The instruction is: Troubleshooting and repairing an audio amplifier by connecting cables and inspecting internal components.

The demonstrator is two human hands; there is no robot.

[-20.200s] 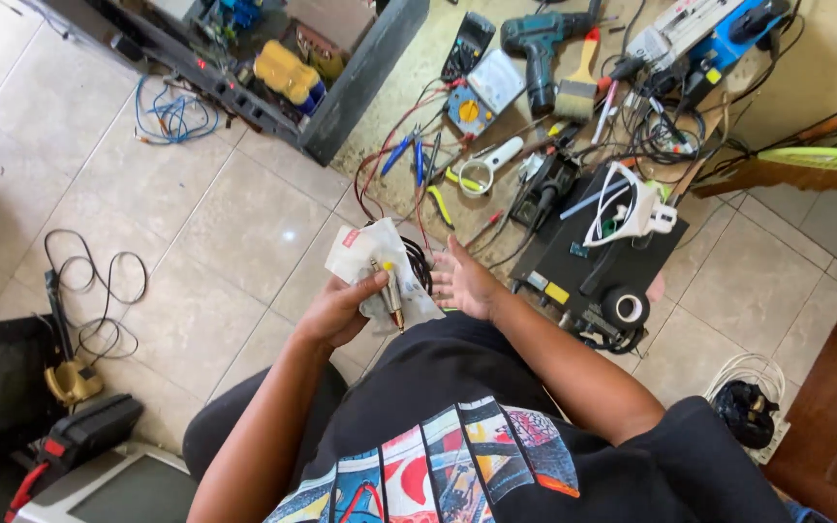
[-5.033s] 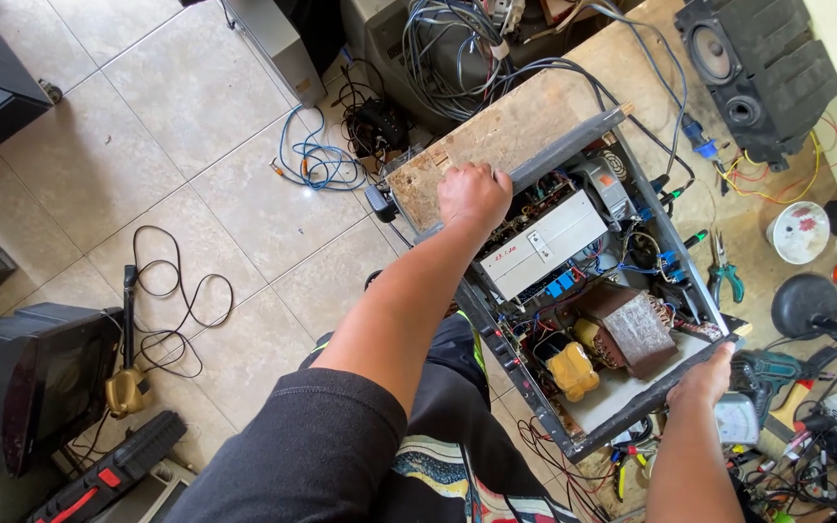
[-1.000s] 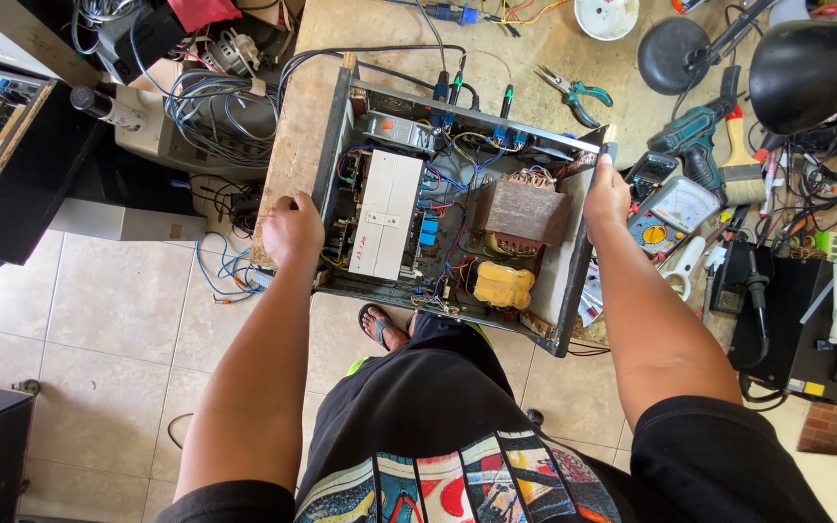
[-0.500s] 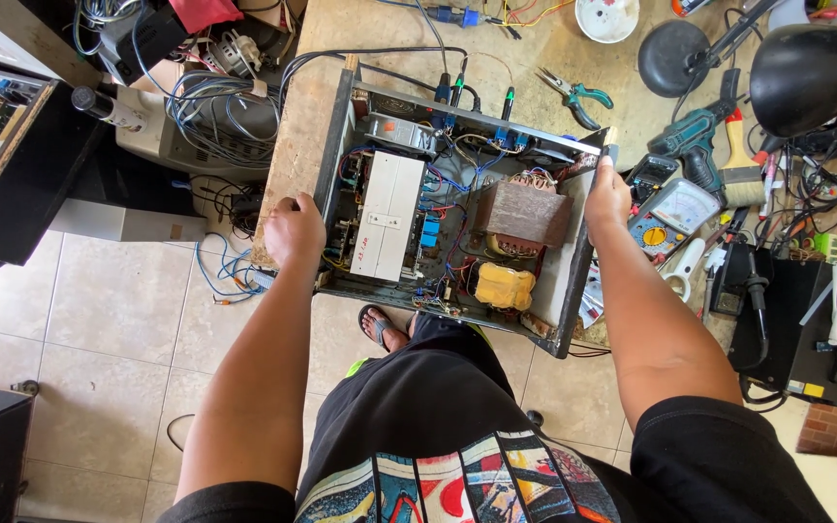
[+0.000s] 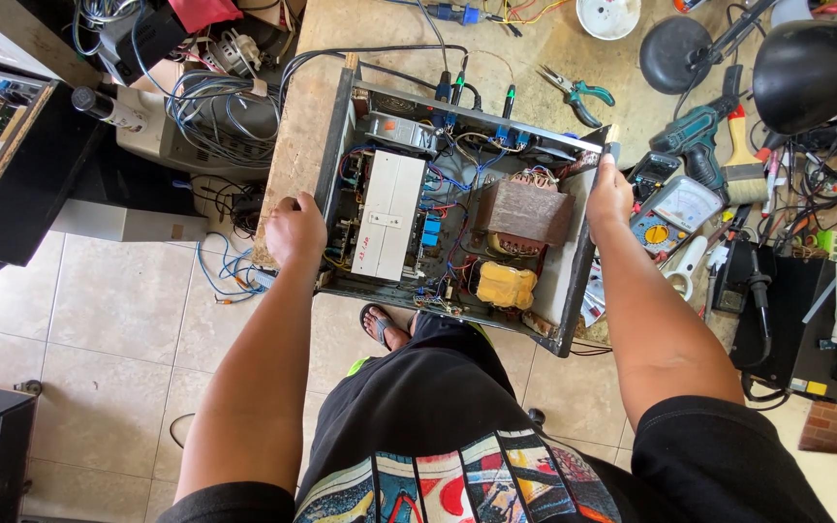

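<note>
An open amplifier chassis (image 5: 573, 281) lies on a wooden board (image 5: 302, 126), its lid off. Inside I see a brown transformer (image 5: 523, 211), a yellow block (image 5: 506, 286), a white panel (image 5: 385, 215) and many coloured wires. My left hand (image 5: 294, 227) grips the chassis's left wall. My right hand (image 5: 609, 192) grips its right wall near the far corner. Black cables plug into the chassis's far edge.
Green-handled pliers (image 5: 583, 92), a teal drill (image 5: 695, 136), a brush (image 5: 743, 160), a multimeter (image 5: 675, 213) and a black lamp (image 5: 806, 58) crowd the right. Tangled cables and a grey unit (image 5: 196, 126) sit at the left. A dark cabinet (image 5: 2, 165) stands far left. My sandalled foot (image 5: 385, 324) rests on tiles.
Nothing has visibly moved over the last second; both hands keep their hold on the chassis sides.
</note>
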